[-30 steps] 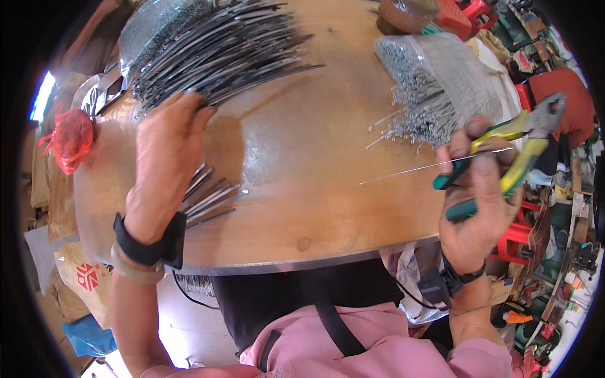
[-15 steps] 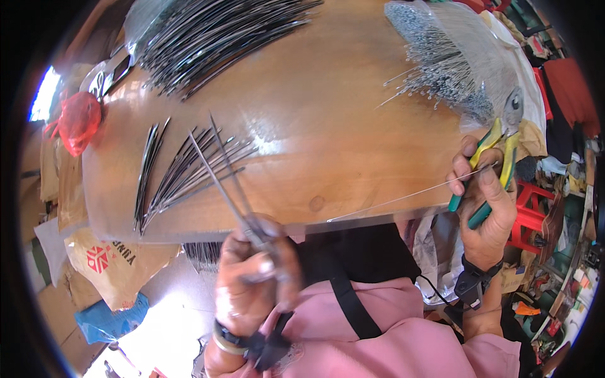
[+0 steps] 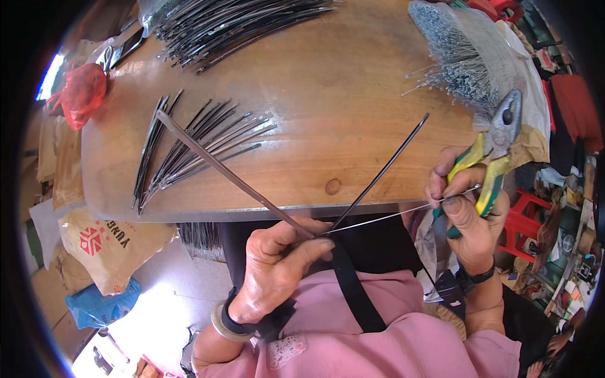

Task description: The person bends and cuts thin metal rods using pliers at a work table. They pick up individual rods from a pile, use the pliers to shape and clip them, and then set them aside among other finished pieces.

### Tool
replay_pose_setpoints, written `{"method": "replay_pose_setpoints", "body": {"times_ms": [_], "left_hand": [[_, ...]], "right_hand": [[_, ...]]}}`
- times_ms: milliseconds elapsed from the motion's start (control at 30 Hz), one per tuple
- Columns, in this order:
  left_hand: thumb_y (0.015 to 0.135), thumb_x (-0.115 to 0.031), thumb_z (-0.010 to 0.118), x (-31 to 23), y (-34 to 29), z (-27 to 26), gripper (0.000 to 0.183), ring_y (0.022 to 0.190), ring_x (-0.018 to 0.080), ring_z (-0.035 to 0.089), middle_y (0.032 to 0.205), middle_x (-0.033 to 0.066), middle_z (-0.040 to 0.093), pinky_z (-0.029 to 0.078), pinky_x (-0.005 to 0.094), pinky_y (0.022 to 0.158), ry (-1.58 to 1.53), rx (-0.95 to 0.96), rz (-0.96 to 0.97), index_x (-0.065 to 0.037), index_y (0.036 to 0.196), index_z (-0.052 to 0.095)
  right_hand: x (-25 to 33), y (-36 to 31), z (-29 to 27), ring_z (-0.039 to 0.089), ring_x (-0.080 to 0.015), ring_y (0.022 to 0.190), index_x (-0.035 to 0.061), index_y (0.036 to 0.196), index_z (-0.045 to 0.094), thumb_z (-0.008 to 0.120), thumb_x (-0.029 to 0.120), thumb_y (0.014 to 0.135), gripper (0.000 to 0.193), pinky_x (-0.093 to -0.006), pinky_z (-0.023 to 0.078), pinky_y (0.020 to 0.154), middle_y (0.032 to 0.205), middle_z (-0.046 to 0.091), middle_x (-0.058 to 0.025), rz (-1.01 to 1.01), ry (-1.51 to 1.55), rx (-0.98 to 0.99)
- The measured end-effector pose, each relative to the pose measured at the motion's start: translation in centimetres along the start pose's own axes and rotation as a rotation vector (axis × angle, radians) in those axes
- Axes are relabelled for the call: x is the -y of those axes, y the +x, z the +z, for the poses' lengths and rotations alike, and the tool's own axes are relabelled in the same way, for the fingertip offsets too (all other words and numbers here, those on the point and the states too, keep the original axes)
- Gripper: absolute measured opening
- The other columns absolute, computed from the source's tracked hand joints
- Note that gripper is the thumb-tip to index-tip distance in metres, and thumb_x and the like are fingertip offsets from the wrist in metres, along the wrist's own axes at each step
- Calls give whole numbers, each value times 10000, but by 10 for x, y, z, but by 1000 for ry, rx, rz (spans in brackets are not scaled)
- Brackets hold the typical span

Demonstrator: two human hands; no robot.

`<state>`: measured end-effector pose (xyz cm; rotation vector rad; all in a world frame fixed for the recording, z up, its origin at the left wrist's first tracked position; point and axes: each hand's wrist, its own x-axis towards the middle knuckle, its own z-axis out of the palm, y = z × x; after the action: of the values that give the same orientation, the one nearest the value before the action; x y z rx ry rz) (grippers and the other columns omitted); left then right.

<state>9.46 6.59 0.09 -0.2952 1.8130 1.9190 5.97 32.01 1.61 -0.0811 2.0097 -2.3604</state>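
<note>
Two rods, splayed diagonally away, pinched in left hand; pliers in right hand.

The table looks like smooth wood with a soft sheen, and the dark rods have a faint metallic gloss. The pliers pair dull metal with smooth, plastic-looking handles, while the wire is shiny metal. The red bag is crinkled, glossy plastic; the shirt, matt cloth.
</note>
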Motion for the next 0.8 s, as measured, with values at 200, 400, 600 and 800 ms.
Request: {"method": "replay_pose_setpoints", "body": {"times_ms": [200,400,600,800], "left_hand": [[864,24,662,3,7,-8,159,522,64,484,713,101,664,363,187,473,-232,-9,-134,41,1019,634],[860,28,659,2,6,5,145,535,86,508,729,127,674,383,202,490,-224,20,-109,44,1002,633],[863,34,656,3,13,4,137,582,54,506,758,55,657,370,189,510,186,235,1,20,995,623],[908,4,626,-11,15,5,83,652,56,516,737,-1,582,420,203,595,-63,261,-292,33,982,603]], "right_hand": [[-2,7,-8,558,-165,844,-23,961,593,717,98,839,212,-284,480,718,1088,527,-170,-70,100,-125],[-12,-4,-8,518,-184,853,-4,939,557,692,91,849,188,-312,444,691,1107,485,-160,57,50,-41],[-31,-18,13,623,-198,876,12,878,672,766,34,755,156,-319,490,792,961,633,-108,115,-252,36],[-38,-12,8,606,-164,924,3,913,684,744,47,822,117,-291,476,808,997,645,-104,173,37,-18]]}}
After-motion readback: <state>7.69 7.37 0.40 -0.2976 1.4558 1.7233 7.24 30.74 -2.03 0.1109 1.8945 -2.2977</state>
